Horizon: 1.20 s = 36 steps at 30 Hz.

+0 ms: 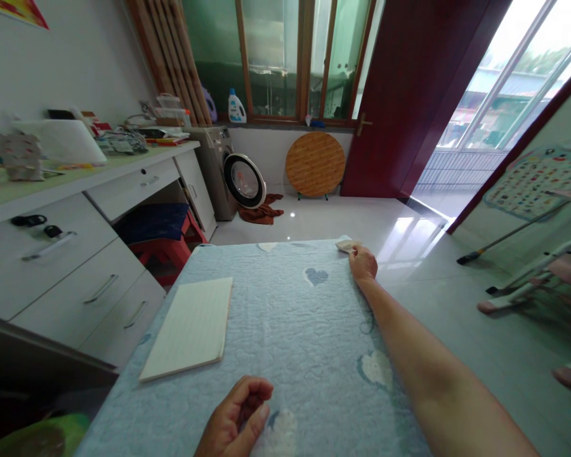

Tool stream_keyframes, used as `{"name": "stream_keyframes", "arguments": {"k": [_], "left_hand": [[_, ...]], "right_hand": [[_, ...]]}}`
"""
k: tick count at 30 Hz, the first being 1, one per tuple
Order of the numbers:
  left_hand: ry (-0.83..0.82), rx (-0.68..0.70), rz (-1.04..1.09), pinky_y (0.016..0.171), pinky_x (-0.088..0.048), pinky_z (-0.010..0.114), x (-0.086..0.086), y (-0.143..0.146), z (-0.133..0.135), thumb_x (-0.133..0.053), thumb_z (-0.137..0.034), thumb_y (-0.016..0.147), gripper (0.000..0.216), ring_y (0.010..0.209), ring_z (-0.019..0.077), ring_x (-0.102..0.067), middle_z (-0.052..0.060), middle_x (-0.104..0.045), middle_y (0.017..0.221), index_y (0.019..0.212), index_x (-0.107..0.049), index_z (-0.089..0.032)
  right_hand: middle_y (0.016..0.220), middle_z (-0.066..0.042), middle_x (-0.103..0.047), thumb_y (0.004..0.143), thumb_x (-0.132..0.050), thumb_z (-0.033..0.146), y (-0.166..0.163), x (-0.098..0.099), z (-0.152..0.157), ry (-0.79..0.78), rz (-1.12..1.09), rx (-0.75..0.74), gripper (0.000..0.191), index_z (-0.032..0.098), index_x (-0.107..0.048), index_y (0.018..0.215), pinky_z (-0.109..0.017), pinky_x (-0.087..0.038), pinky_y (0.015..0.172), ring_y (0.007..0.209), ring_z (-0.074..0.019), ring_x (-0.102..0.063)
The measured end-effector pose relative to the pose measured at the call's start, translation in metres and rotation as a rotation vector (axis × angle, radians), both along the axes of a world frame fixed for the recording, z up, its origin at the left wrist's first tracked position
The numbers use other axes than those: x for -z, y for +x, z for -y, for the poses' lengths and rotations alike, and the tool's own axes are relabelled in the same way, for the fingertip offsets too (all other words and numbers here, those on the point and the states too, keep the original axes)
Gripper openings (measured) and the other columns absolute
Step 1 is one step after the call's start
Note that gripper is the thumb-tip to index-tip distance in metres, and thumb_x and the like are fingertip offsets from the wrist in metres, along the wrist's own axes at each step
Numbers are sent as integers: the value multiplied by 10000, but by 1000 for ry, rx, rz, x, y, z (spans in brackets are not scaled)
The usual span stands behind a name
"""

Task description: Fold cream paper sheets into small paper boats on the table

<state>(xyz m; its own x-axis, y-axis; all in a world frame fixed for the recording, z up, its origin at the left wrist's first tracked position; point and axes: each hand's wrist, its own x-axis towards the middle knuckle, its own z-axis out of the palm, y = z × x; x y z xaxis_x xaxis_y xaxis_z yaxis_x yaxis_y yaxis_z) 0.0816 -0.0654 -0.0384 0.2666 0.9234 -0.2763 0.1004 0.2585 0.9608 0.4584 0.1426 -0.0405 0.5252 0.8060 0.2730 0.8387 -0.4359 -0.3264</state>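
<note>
A pale blue quilted cover [266, 330] with heart patterns lies over a long, flat surface in front of me. My right hand [363, 263] is at its far edge, with the fingers closed on a corner [347, 245] that shows a beige underside. My left hand [235, 419] is at the bottom of the view, its fingers curled above the near part of the cover, and it holds nothing I can see. A cream lined notebook [188, 329] lies shut near the cover's left edge, apart from both hands.
White drawers [71, 266] run along the left, under a cluttered desktop. A red stool [164, 244] sits in the gap beneath. A front-loading washing machine [223, 171], a round wooden tabletop [315, 164] and a dark red door [409, 95] stand ahead. A broom [504, 236] and white chair frame [537, 273] are right.
</note>
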Motion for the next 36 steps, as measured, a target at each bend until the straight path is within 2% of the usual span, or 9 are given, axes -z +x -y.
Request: {"name": "stream_keyframes", "arguments": {"k": [6,9,16,18,21,27,30,33,36], "left_hand": [[26,-13,0,861,-496,279,-8,7,2,-735,-514,731,397,938,240,-646,66,-701,927,949,-698,-185],[37,-5,-1,854,-494,282,-11,9,2,-743,-519,714,401,915,238,-644,64,-699,907,923,-701,-179],[94,13,-20,820,-496,279,-8,7,3,-706,-501,770,361,882,230,-643,61,-694,884,934,-696,-180],[101,26,-22,816,-494,273,-6,6,3,-695,-498,785,353,884,227,-643,63,-694,892,944,-695,-183],[93,47,-18,812,-492,271,-3,5,3,-698,-500,783,353,887,228,-643,66,-693,901,948,-698,-189],[84,32,-15,793,-491,281,-5,7,2,-713,-501,751,348,849,228,-629,62,-678,860,912,-703,-192],[104,19,-26,765,-482,275,-7,8,3,-702,-493,759,324,809,216,-613,56,-666,830,886,-697,-195],[95,-6,-26,776,-469,271,-7,8,5,-693,-485,766,323,815,210,-604,54,-658,842,897,-689,-190],[9,53,-14,781,-461,274,-12,7,6,-700,-467,764,343,844,207,-597,53,-656,895,956,-683,-183]], "right_hand": [[1129,-82,-677,866,-506,157,-10,0,37,-30,30,-150,338,175,-673,1159,-238,-427,893,1022,-191,-611],[1149,-103,-669,832,-542,149,-12,-1,42,-56,48,-184,362,161,-682,1167,-265,-411,936,1062,-220,-586],[1296,-76,-601,894,-560,175,-2,-3,17,-96,93,-209,305,208,-662,1179,-369,-414,1008,1158,-237,-541],[1287,-84,-590,937,-575,261,2,-2,8,-103,105,-203,273,193,-625,1196,-418,-465,972,1130,-233,-568],[1254,-88,-590,947,-591,361,7,1,-5,-106,120,-176,331,177,-582,1222,-448,-524,902,1068,-225,-607],[1226,-82,-606,947,-592,351,9,0,-21,-77,126,-164,303,174,-599,1192,-443,-521,906,1059,-219,-612],[1169,-78,-636,948,-584,300,7,-4,-22,-39,110,-184,206,162,-648,1087,-431,-500,923,1067,-217,-602],[1079,-111,-669,940,-508,161,3,-11,-17,34,87,-218,194,147,-702,930,-367,-480,907,1062,-230,-591],[1071,-111,-674,926,-451,118,-8,-19,-1,136,64,-313,260,167,-704,963,-320,-465,904,1021,-213,-603]]}}
